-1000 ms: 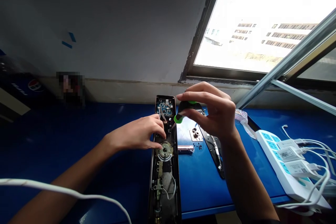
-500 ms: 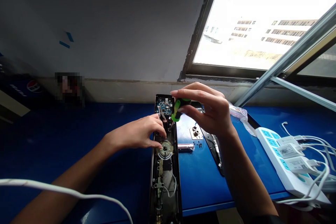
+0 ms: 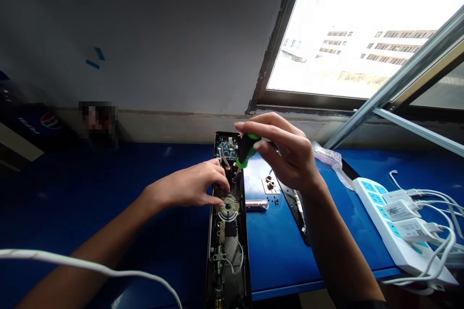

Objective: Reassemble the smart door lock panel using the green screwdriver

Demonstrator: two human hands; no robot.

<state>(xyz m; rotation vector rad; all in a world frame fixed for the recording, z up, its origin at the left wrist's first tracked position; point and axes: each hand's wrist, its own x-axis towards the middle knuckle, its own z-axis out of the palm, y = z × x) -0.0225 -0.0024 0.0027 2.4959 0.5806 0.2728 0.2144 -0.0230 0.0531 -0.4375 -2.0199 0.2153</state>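
Gripping a stubby green-and-black screwdriver (image 3: 248,148) in the right hand (image 3: 290,149), pinched by the handle between thumb and fingers, slanting down into an open electronic-lock housing (image 3: 247,251). Probably best done by bringing the shaft more upright, pressing along its length and turning slowly, to avoid slipping; too small at the tip to judge the seating. Wise, too, to keep clear of the thin wires (image 3: 224,157) just left of the shaft. Steadying, apparently, with the left hand (image 3: 203,181): narrow, bent over the housing's left rim, thumb at the edge of a round metal disc (image 3: 228,208); cannot tell whether pinching anything.

Lying lengthwise at the middle of the bench (image 3: 279,260): a long, narrow, trough-like black shell, pointing toward the far wall (image 3: 163,43). Carrying a blue circuit board (image 3: 227,148) at the far end, and brassy fittings (image 3: 219,253) nearer. Scattered to the right: a shiny pinkish cylinder (image 3: 256,205), a squarish metal plate (image 3: 270,185) with dark round parts, and tiny dark screws (image 3: 276,201). Farther right, partly behind the right arm: a smooth black panel (image 3: 303,237). Beyond: a glossy white power strip (image 3: 368,207) bearing boxy plugs. Crossing the near left: a thick, slack white cable (image 3: 87,264).
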